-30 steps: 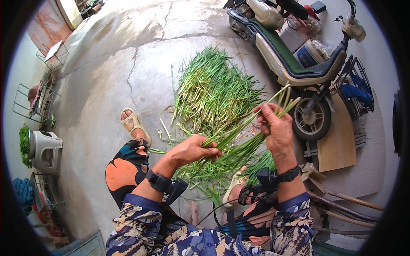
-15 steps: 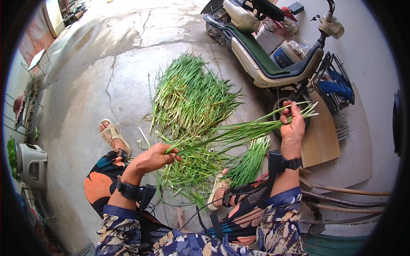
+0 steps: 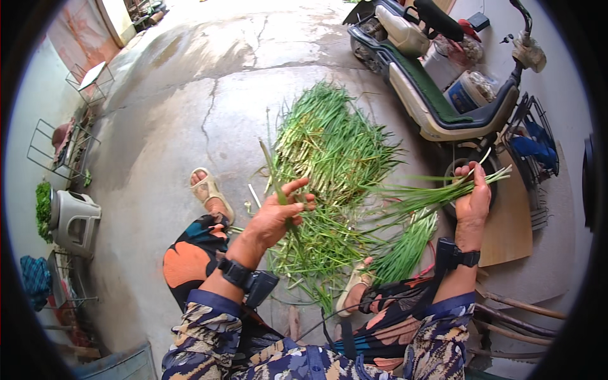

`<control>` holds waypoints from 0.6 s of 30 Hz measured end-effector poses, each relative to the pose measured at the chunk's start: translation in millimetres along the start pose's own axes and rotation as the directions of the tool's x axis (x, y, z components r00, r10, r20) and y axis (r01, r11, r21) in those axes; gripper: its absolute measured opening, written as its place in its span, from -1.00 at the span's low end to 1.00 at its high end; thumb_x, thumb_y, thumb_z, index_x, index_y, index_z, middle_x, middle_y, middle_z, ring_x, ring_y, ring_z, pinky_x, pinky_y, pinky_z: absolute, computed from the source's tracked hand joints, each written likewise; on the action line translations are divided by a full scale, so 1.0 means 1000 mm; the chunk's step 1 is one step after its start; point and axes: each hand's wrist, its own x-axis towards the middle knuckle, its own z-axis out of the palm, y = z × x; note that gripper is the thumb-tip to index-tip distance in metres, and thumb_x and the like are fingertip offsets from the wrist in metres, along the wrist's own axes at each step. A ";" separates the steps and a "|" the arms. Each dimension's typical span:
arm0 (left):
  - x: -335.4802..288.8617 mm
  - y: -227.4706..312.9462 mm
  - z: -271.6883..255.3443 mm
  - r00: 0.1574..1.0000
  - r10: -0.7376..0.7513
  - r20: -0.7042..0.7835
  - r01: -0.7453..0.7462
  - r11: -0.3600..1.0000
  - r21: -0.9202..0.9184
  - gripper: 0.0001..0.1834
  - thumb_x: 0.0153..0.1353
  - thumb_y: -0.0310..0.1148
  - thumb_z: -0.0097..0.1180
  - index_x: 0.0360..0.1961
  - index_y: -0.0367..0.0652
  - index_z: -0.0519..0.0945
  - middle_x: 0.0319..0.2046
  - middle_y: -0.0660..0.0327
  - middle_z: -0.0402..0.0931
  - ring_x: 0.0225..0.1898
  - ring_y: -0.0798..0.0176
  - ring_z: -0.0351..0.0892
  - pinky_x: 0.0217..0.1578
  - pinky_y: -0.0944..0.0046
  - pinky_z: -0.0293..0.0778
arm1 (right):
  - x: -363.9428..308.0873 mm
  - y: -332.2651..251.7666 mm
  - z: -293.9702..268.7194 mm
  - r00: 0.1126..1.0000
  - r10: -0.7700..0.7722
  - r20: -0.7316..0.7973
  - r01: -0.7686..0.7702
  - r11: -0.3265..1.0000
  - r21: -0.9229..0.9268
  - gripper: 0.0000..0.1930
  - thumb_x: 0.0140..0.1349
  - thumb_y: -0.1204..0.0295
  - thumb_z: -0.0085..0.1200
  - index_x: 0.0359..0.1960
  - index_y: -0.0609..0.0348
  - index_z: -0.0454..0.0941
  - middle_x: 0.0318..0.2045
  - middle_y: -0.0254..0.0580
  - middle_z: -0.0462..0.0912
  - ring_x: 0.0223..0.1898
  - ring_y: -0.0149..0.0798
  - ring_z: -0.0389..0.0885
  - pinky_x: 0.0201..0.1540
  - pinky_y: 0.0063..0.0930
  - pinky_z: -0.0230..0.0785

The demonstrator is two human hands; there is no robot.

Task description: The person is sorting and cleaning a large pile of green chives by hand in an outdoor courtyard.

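Observation:
My right hand (image 3: 473, 201) is closed round a bunch of garlic chives (image 3: 427, 195), their pale stem ends sticking out past the fingers and the green leaves pointing left. To the left, my left hand (image 3: 273, 218) has its fingers apart. A long, loose green leaf (image 3: 271, 166) runs alongside this hand; I cannot tell whether it still touches the fingers. Between and beyond my hands, a large pile of chives (image 3: 335, 139) lies on the floor. Nearer to me are scattered leaves and trimmings (image 3: 323, 244). A tidier bundle of chives (image 3: 407, 250) lies below my right hand.
An electric scooter (image 3: 437, 117) stands at the far right, with buckets behind its footboard. Wooden boards (image 3: 513, 221) and long wooden handles (image 3: 525, 304) are on the right. A white stool (image 3: 79, 221) and wire racks (image 3: 57, 149) line the left wall. My sandalled feet flank the chives.
My left hand has come away from the leaf tips of the bunch, and its fingers have spread. A loose leaf now stands by it. The view has shifted left.

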 end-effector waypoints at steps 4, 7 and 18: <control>0.000 -0.001 0.009 0.987 -0.009 0.158 0.026 0.994 -0.106 -0.23 0.09 -0.70 -0.01 0.34 -0.04 0.09 0.11 0.10 0.30 0.05 0.19 0.40 -0.28 0.42 0.38 | -0.052 0.009 0.069 0.976 0.072 0.204 -0.010 0.956 -0.294 -0.86 0.35 0.40 -0.14 -0.24 0.19 0.44 -0.54 -0.34 0.50 -0.55 -0.42 0.49 -0.48 -0.59 0.37; 0.000 -0.001 0.023 0.967 -0.020 0.256 0.058 0.988 -0.143 -0.17 0.06 -0.72 -0.01 0.36 -0.02 0.03 0.16 0.09 0.22 0.08 0.17 0.37 -0.21 0.39 0.41 | -0.074 0.017 0.086 0.865 0.278 0.417 -0.007 0.839 -0.544 -0.86 0.27 0.41 -0.01 -0.24 0.20 0.49 -0.52 -0.32 0.53 -0.48 -0.46 0.53 -0.46 -0.62 0.40; 0.002 -0.009 0.045 0.924 -0.097 0.370 0.036 0.985 0.168 -0.21 0.08 -0.66 -0.03 0.36 -0.13 0.02 0.22 0.26 0.19 0.12 0.38 0.26 -0.02 0.35 0.30 | -0.125 0.081 0.122 0.638 0.566 0.522 -0.300 0.807 -0.509 -0.86 0.10 0.56 0.15 -0.32 0.38 0.62 -0.46 -0.26 0.63 -0.46 -0.47 0.55 -0.36 -0.58 0.45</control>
